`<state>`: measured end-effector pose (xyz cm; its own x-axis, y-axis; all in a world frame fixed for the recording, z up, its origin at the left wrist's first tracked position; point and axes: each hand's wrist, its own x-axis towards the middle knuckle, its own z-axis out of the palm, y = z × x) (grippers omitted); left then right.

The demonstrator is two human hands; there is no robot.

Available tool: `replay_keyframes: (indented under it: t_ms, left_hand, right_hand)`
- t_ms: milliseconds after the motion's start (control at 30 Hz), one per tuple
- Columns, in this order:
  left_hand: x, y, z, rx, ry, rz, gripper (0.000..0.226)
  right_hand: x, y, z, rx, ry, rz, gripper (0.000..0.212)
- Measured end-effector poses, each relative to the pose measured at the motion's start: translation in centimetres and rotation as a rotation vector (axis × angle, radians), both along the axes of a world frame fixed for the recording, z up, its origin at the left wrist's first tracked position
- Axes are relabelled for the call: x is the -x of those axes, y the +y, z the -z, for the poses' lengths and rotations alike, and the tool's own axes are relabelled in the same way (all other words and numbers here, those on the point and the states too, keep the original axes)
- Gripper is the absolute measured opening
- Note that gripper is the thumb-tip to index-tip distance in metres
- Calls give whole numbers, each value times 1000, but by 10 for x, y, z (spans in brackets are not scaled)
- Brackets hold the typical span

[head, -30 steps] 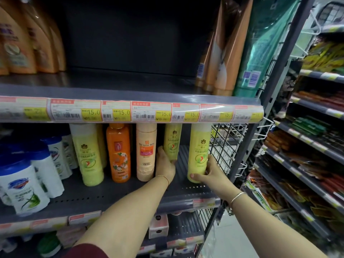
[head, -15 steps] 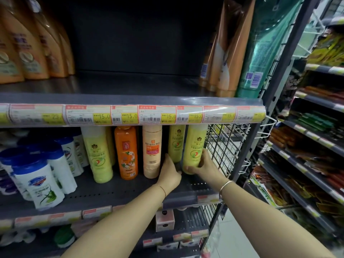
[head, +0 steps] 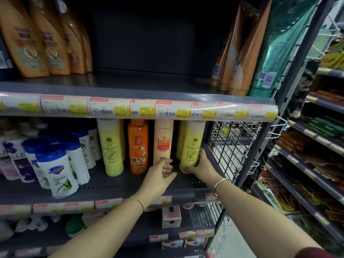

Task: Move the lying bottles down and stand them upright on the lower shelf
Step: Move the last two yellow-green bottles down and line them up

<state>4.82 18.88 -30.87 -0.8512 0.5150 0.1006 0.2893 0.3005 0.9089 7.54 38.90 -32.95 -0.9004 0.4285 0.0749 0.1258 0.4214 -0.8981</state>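
The right hand (head: 200, 167) grips the base of a yellow bottle (head: 191, 144) standing near the lower shelf's (head: 115, 185) right edge, the left hand (head: 160, 175) loose and empty beside it; a nudge could topple its neighbours.

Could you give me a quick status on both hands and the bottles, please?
Right hand gripping yellow bottle, upright on lower shelf. Left hand empty beside peach bottle. Nothing blocking.
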Motion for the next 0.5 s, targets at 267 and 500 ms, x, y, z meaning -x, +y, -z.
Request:
replay_keyframes:
  t_ms: [267, 500]
  left_hand:
    - [10, -23, -1, -37, 13, -45, 45]
    - [14, -33, -1, -67, 11, -115, 31]
  right_hand:
    - [8, -2, 3, 18, 6, -20, 89]
    - [6, 2, 4, 38, -14, -41, 88]
